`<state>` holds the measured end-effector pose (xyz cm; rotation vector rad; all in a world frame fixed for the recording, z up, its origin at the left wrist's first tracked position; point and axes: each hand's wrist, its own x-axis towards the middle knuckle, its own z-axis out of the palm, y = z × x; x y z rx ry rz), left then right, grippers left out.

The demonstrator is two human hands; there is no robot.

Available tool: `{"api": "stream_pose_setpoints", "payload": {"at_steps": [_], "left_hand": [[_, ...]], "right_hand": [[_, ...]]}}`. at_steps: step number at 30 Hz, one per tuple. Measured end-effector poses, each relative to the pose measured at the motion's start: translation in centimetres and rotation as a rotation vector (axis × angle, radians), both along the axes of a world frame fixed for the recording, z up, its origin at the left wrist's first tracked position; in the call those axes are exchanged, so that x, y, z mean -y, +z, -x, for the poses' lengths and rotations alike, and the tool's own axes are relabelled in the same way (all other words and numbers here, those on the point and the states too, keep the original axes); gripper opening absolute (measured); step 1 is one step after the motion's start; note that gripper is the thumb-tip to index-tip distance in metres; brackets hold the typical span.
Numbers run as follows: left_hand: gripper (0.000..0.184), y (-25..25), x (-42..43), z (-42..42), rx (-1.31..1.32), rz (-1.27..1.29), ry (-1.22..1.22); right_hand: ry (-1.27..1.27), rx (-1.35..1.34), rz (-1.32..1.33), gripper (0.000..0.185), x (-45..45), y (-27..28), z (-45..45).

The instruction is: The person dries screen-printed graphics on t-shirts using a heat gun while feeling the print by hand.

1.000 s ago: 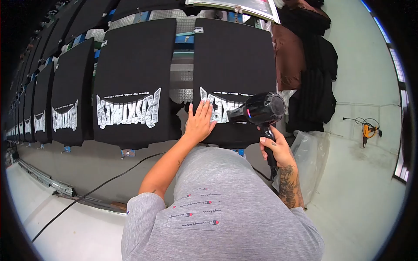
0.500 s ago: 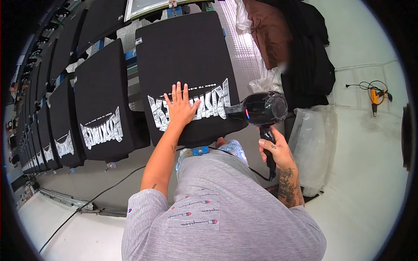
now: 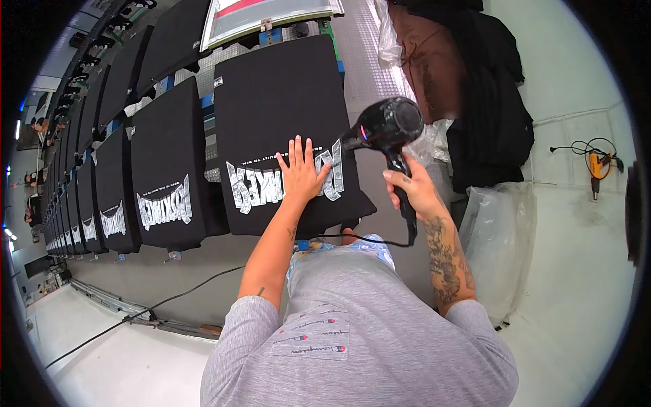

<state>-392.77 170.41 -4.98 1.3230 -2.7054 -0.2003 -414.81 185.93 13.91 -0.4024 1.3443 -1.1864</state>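
My left hand (image 3: pixel 303 175) lies with fingers spread over the silver lettering (image 3: pixel 252 190) of the nearest black shirt (image 3: pixel 278 95), covering part of the print. A black hair dryer (image 3: pixel 388 125) is in my right hand (image 3: pixel 417 186), which is wrapped round its handle. The nozzle points left, close to the shirt's right edge and the upper right end of the lettering. The dryer's cord hangs from the handle and runs left below the shirt.
More printed black shirts (image 3: pixel 166 163) stretch away at the left. A framed screen (image 3: pixel 247 20) stands beyond the nearest one. Brown cloth (image 3: pixel 424 64), dark cloth (image 3: pixel 491 108) and clear plastic (image 3: pixel 498 244) are at the right. An orange tool (image 3: pixel 597 169) lies on the floor.
The shirts have shifted left in view since the first frame. My left hand now spreads on the print's right part. The dryer has moved up and left since half a second ago.
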Motion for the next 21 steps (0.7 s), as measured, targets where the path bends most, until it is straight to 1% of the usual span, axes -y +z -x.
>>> {"api": "stream_pose_setpoints", "payload": {"at_steps": [1, 5, 8, 9, 11, 15, 16, 18, 21], "left_hand": [[0.086, -0.1, 0.0, 0.1, 0.001, 0.0, 0.009], [0.084, 0.0, 0.0, 0.0, -0.034, 0.001, 0.005], [0.08, 0.7, 0.1, -0.5, -0.052, -0.029, 0.014], [0.079, 0.8, 0.2, -1.0, -0.077, -0.022, 0.017], [0.076, 0.7, 0.5, -3.0, -0.126, -0.008, 0.035], [0.071, 1.3, 1.7, -8.7, -0.079, 0.004, 0.202], [0.069, 0.8, 1.9, -10.5, -0.079, 0.06, 0.211], [0.069, 0.4, 1.7, -13.5, -0.08, 0.067, 0.239], [0.069, 0.6, -0.7, -16.6, -0.08, 0.008, 0.174]], "right_hand": [[0.003, -0.013, 0.011, 0.045, 0.8, -0.4, 0.4], [0.006, -0.041, 0.025, 0.058, 3.0, -1.5, 0.9], [0.026, -0.059, -0.017, 0.061, 1.5, -0.5, 0.3], [0.065, -0.058, -0.021, 0.066, 0.6, 0.0, -0.1], [0.122, -0.078, -0.06, 0.07, -1.7, 1.3, -1.4], [0.244, -0.046, -0.199, 0.076, -4.4, 2.5, -3.8], [0.247, -0.061, -0.204, 0.077, -4.3, 2.6, -4.6], [0.258, -0.089, -0.203, 0.077, -3.4, 2.8, -6.5], [0.289, -0.063, -0.161, 0.079, -0.8, 2.6, -9.2]]}}
